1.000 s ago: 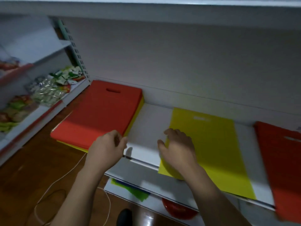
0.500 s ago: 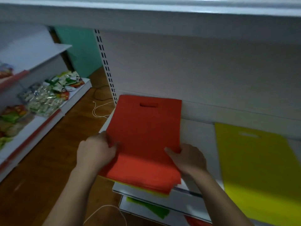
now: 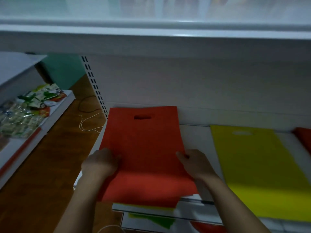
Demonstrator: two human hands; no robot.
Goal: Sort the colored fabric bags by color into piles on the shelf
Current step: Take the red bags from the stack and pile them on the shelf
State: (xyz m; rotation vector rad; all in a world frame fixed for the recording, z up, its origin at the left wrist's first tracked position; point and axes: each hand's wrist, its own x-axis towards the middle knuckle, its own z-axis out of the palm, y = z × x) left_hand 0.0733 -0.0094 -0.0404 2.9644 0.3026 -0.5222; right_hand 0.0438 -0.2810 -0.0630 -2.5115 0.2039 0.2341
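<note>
Snack packets (image 3: 28, 108) sit on a side rack at far left, with a white cord (image 3: 87, 123) on the wood floor beside it. Left hand (image 3: 101, 163) grips the left edge of the red bag (image 3: 143, 148), fingers curled over the fabric, while right hand (image 3: 196, 163) pinches its right edge with thumb on top; the bag lies on the shelf (image 3: 191, 133) atop a yellow layer (image 3: 144, 206) showing at the front edge. Yellow bag (image 3: 255, 165) lies flat further right, well apart, and another red bag (image 3: 303, 137) shows at the far right.
</note>
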